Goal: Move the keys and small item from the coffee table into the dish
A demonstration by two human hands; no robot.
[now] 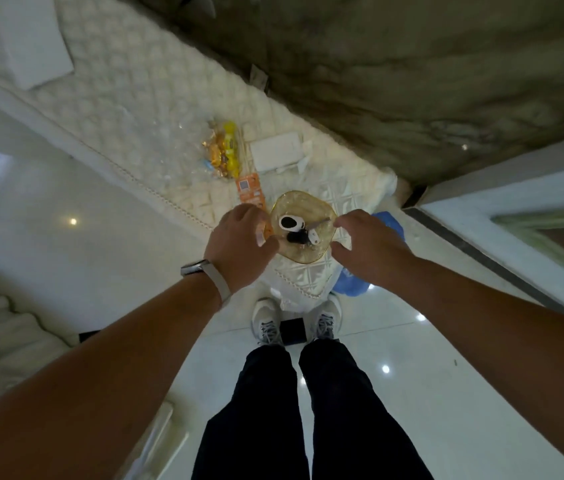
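An amber glass dish (308, 202) stands on the near corner of the cloth-covered coffee table (128, 109). Inside it lie a black key fob with a metal key (297, 238) and a small white and black item (291, 222). Another white piece (314, 237) rests beside the fob. My left hand (239, 244) is at the dish's left rim, thumb and curled fingers pinched on the edge. To the right of the dish, my right hand (367, 244) hovers with fingers spread and nothing in them, fingertips close to the right rim.
Farther back on the table lie a bag of yellow and orange snacks (223, 152), an orange card (249, 192) and a white box (278, 154). A blue object (353, 282) sits on the floor beside the table corner. My feet stand right at that corner.
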